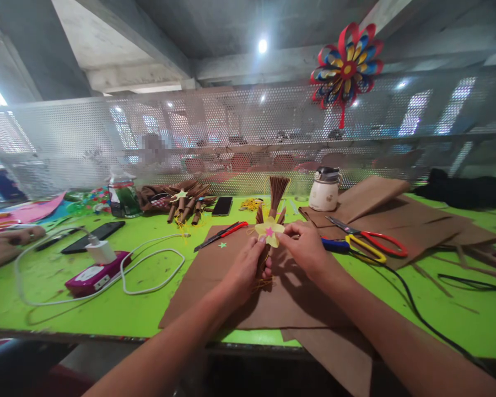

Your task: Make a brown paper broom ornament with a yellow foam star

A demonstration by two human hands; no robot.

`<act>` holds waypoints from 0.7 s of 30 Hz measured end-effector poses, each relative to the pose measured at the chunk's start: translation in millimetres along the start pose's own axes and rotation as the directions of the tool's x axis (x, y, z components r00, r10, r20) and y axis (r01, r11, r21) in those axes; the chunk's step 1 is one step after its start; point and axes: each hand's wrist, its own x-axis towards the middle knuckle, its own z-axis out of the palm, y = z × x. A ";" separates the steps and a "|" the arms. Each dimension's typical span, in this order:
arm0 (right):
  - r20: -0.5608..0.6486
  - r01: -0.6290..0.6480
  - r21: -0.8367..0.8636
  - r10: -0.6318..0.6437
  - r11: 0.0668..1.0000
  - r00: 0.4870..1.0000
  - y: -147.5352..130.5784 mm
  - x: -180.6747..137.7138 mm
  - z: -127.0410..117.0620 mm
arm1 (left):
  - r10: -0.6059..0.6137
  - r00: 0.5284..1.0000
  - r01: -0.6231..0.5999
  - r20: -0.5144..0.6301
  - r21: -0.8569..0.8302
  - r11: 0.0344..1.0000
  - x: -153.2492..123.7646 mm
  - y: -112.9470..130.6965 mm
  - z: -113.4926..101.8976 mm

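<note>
My left hand (251,258) is closed around the lower part of a small brown paper broom (278,194), whose fringed end points up and away from me. On its front sits a pale yellow paper flower (268,225) with a pink star in the middle. The fingertips of my right hand (304,243) pinch the flower's right edge. Beneath both hands lies a brown paper sheet (206,292). A small green star (222,245) and a utility knife (221,236) with a red handle rest on that sheet, left of my hands.
Scissors (372,240) and a blue-handled tool (335,245) with a black cord lie to the right. A power strip (97,274) with a charger and white cable is on the left. Behind stand finished paper bundles (186,205), a phone (222,207) and a flask (324,190). Another person's hand (16,237) is far left.
</note>
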 end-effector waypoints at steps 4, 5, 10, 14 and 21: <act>0.006 -0.011 -0.008 0.011 1.000 1.000 -1.5 0.2 -0.5 | 0.015 1.000 -0.015 0.002 0.001 1.000 -0.2 -0.1 0.5; 0.010 -0.014 -0.004 0.014 1.000 1.000 -1.3 0.3 -0.4 | 0.021 1.000 -0.021 0.004 0.001 1.000 -0.1 -0.3 0.5; 0.017 -0.008 -0.005 0.008 1.000 1.000 1.9 0.6 -0.1 | 0.019 1.000 -0.020 0.011 0.014 1.000 -0.1 -1.4 -0.7; 0.022 0.027 -0.024 -0.027 0.999 0.999 4.8 1.1 0.4 | 0.019 1.000 -0.019 0.004 0.024 1.000 -1.4 -0.3 -0.6; -0.024 -0.013 -0.003 0.012 1.000 1.000 1.7 -1.6 -2.0 | 0.005 1.000 -0.005 -0.016 0.026 1.000 -1.7 1.3 -0.3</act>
